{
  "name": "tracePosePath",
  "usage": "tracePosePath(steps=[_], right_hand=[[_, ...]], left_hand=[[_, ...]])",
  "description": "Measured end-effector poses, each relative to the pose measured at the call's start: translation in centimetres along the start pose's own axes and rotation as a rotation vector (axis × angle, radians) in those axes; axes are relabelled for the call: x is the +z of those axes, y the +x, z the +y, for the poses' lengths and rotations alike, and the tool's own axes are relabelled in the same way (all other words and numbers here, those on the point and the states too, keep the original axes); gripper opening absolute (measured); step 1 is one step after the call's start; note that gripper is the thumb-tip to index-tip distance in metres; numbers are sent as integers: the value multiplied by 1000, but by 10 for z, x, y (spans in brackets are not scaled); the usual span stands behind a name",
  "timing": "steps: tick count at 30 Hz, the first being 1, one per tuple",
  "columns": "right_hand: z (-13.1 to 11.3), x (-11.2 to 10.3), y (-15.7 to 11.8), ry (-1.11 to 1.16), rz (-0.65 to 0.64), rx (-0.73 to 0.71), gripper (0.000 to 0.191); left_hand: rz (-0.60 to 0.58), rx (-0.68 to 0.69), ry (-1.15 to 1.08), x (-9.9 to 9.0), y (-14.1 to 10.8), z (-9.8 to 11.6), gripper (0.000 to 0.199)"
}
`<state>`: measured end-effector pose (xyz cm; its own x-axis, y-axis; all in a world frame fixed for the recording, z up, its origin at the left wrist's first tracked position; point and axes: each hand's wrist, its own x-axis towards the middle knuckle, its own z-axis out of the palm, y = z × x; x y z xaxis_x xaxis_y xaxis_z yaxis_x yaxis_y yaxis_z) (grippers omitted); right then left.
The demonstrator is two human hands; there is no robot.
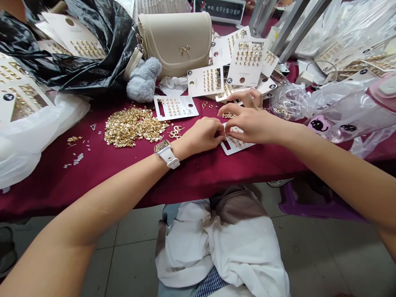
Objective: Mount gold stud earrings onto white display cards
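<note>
"While your hands meet over that earring card [230,147], what has your left hand [202,134] got?"

"Your left fingers [216,131] are pinched closed at the card's upper edge, on something too small to make out. A white watch [165,152] sits on that wrist."

"And your right hand [247,121]?"

"It's mostly curled, with its fingertips closing on that same spot beside your left fingers. You can't tell from here what they grip."

"Where's the card?"

"Flat on the maroon tablecloth [93,177], right under your hands, with gold earrings in rows. To its left lie loose gold hoop earrings [175,132], beside a heap of gold earring parts [133,126]. More earring cards [246,62] overlap beyond your right hand, near a beige handbag [175,43] and a grey plush toy [144,80]."
</note>
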<state>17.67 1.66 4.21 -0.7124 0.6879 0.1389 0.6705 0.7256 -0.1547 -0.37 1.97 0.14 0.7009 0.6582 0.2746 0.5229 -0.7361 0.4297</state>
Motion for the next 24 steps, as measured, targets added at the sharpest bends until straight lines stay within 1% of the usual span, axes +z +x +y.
tracePosePath(steps=[3, 8, 13, 16, 19, 21, 24], right_hand=[[-1, 1, 0, -99, -27, -16, 16], [-11, -4, 1, -241, -81, -19, 24], [-21, -14, -8, -310, -77, 24, 17], [-26, -10, -17, -331, -77, 31, 20], [-29, -2, -22, -370, -37, 37, 25], [-30, 2, -23, -382, -7, 42, 26], [-29, 5, -23, -408, 42, 42, 23]], left_hand=[[-2, -6, 15, 0, 0, 1, 15], [4, -9, 3, -1, 0, 1, 17], [29, 19, 11, 0, -1, 0, 14], [26, 21, 20, 0, -1, -1, 13], [19, 37, 39, -1, -1, -2, 13], [45, 55, 57, -2, -2, -2, 13], [153, 95, 51, -3, -6, -1, 15]])
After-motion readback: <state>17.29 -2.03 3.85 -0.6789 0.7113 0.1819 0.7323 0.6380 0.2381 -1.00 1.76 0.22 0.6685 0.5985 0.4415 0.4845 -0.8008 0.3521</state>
